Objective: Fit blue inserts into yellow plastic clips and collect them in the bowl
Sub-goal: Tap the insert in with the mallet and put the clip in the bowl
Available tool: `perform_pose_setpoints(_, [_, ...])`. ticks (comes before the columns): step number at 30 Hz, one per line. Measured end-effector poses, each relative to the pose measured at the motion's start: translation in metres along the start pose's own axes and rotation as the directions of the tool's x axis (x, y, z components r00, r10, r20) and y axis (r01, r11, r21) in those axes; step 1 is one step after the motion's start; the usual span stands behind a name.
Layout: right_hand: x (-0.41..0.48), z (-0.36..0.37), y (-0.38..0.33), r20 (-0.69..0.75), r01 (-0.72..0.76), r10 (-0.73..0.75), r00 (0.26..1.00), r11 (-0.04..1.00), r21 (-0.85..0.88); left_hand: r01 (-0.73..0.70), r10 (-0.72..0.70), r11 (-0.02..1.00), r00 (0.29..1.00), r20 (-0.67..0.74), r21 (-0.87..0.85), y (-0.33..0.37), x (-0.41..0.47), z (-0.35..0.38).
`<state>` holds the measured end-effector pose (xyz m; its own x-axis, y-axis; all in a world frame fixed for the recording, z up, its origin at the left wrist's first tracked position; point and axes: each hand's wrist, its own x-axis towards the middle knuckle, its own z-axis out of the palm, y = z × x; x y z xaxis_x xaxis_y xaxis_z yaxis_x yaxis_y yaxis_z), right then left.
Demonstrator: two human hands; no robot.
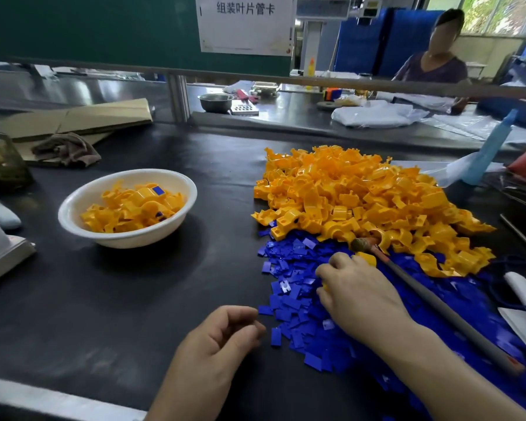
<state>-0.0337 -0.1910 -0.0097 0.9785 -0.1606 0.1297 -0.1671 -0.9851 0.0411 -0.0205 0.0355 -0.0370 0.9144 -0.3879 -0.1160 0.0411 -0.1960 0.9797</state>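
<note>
A big heap of yellow clips (362,196) lies on the black mat at the right. In front of it spreads a pile of flat blue inserts (295,287). My right hand (356,293) rests palm down on the blue pile, its fingers curled around a yellow clip (367,258) that peeks out above the knuckles. My left hand (216,344) hovers at the pile's left edge, fingers loosely curled, nothing visible in it. The white bowl (76,205) at the left holds several yellow clips, one showing a blue insert.
A long grey-handled brush (431,302) lies diagonally across both piles beside my right hand. A rag (69,148) and cardboard lie at the back left, a dark jar at the far left. White paper sits at the right edge. A person sits beyond the far bench.
</note>
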Motion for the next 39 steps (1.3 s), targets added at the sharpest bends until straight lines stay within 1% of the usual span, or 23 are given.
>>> perform_pose_setpoints(5, [-0.018,-0.002,0.015,-0.252,0.003,0.07,0.965,0.961,0.278,-0.047,0.046,0.995,0.999,0.008,0.087,-0.005,-0.001,0.004])
perform_pose_setpoints(8, [-0.026,-0.004,0.019,-0.28,-0.01,0.127,0.952,0.922,0.387,-0.077,0.078,0.989,0.997,-0.004,0.125,-0.006,-0.001,0.005])
perform_pose_setpoints(9, [-0.028,-0.004,0.02,-0.273,-0.023,0.158,0.949,0.898,0.439,-0.081,0.082,0.989,0.997,-0.008,0.126,-0.006,-0.001,0.005])
perform_pose_setpoints(10, [-0.031,-0.003,0.02,-0.246,-0.053,0.213,0.946,0.847,0.529,-0.082,0.084,0.989,0.996,-0.013,0.121,-0.005,-0.002,0.006])
perform_pose_setpoints(11, [-0.034,-0.004,0.02,-0.181,-0.1,0.286,0.941,0.747,0.657,-0.084,0.087,0.991,0.996,-0.021,0.108,-0.004,-0.002,0.006])
perform_pose_setpoints(12, [-0.037,-0.005,0.018,-0.075,-0.154,0.352,0.933,0.579,0.8,-0.087,0.091,0.992,0.995,-0.035,0.093,-0.004,-0.002,0.007])
perform_pose_setpoints(13, [-0.041,-0.007,0.016,0.051,-0.19,0.38,0.924,0.338,0.922,-0.094,0.098,0.993,0.994,-0.051,0.078,-0.002,-0.003,0.009])
perform_pose_setpoints(14, [-0.044,-0.009,0.012,0.167,-0.203,0.364,0.916,0.063,0.977,-0.108,0.112,0.992,0.992,-0.062,0.063,0.0,-0.003,0.011])
perform_pose_setpoints(15, [-0.047,-0.011,0.008,0.254,-0.201,0.32,0.913,-0.191,0.961,-0.131,0.133,0.99,0.99,-0.055,0.044,0.004,-0.002,0.015])
perform_pose_setpoints(16, [-0.05,-0.012,0.005,0.314,-0.199,0.257,0.914,-0.393,0.898,-0.158,0.159,0.987,0.987,-0.029,0.026,0.009,-0.002,0.019])
perform_pose_setpoints(17, [-0.054,-0.014,0.001,0.349,-0.203,0.189,0.918,-0.531,0.823,-0.177,0.177,0.984,0.984,0.012,0.01,0.016,0.0,0.024])
perform_pose_setpoints(18, [-0.057,-0.015,-0.003,0.363,-0.212,0.133,0.922,-0.612,0.762,-0.184,0.184,0.983,0.981,0.057,-0.006,0.024,0.001,0.03])
perform_pose_setpoints(19, [-0.061,-0.016,-0.007,0.368,-0.223,0.091,0.925,-0.653,0.724,-0.172,0.174,0.985,0.981,0.089,-0.027,0.031,0.004,0.036])
perform_pose_setpoints(21, [-0.065,-0.019,-0.01,0.378,-0.239,0.06,0.924,-0.68,0.693,-0.088,0.096,0.993,0.991,0.098,-0.082,0.041,0.01,0.046])
perform_pose_setpoints(23, [-0.07,-0.02,-0.009,0.385,-0.25,0.07,0.92,-0.651,0.717,0.02,-0.004,0.989,0.994,0.112,-0.144,0.045,0.016,0.051])
perform_pose_setpoints(24, [-0.072,-0.02,-0.008,0.384,-0.262,0.069,0.921,-0.621,0.739,0.049,-0.027,0.987,0.99,0.14,-0.153,0.044,0.018,0.052])
perform_pose_setpoints(27, [-0.077,-0.021,-0.007,0.357,-0.288,0.035,0.933,-0.522,0.803,0.072,-0.028,0.985,0.962,0.273,-0.155,0.039,0.017,0.054])
perform_pose_setpoints(29, [-0.079,-0.023,-0.008,0.34,-0.295,0.034,0.94,-0.422,0.857,0.089,-0.027,0.981,0.941,0.338,-0.17,0.036,0.014,0.053])
perform_pose_setpoints(32, [-0.081,-0.026,-0.011,0.304,-0.271,0.078,0.949,-0.284,0.92,0.083,-0.021,0.981,0.944,0.33,-0.175,0.035,0.01,0.051])
perform_pose_setpoints(35, [-0.082,-0.027,-0.018,0.274,-0.245,0.112,0.955,-0.222,0.944,0.045,-0.007,0.989,0.965,0.262,-0.139,0.037,0.006,0.053])
perform_pose_setpoints(36, [-0.082,-0.027,-0.02,0.28,-0.248,0.123,0.952,-0.227,0.942,0.034,-0.004,0.992,0.972,0.235,-0.124,0.038,0.005,0.054])
perform_pose_setpoints(37, [-0.081,-0.027,-0.021,0.303,-0.262,0.133,0.944,-0.257,0.93,0.028,-0.004,0.993,0.978,0.21,-0.112,0.04,0.004,0.055])
perform_pose_setpoints(39, [-0.081,-0.027,-0.022,0.385,-0.311,0.129,0.914,-0.387,0.868,0.033,-0.013,0.993,0.984,0.177,-0.11,0.042,0.003,0.056])
